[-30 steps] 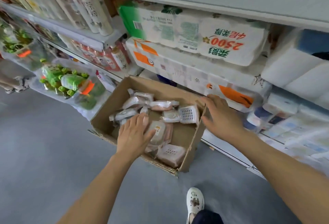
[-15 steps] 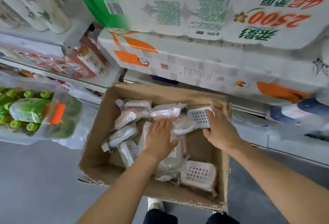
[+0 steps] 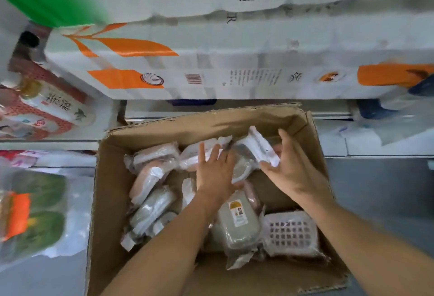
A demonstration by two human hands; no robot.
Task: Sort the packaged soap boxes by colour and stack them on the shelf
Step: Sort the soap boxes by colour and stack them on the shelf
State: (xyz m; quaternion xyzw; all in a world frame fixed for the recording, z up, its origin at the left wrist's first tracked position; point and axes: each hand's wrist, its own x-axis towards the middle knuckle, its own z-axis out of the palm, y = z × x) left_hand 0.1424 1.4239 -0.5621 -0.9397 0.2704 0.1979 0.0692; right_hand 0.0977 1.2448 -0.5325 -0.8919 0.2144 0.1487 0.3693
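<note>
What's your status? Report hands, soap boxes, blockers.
Left hand open, flat on wrapped soap boxes in carton. Right hand pinching a white packet, lifted at one end. Nothing shelved yet; no blockers seen.

Tissue packs (image 3: 234, 65) cut off above; left bottles (image 3: 35, 215) blurred.

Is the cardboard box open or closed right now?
Open: the cardboard box has no flaps over its top, and wrapped soap packs show inside.

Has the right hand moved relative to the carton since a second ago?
Yes. The right hand has left the carton rim and gone inside, where it now grips a wrapped pack.
</note>
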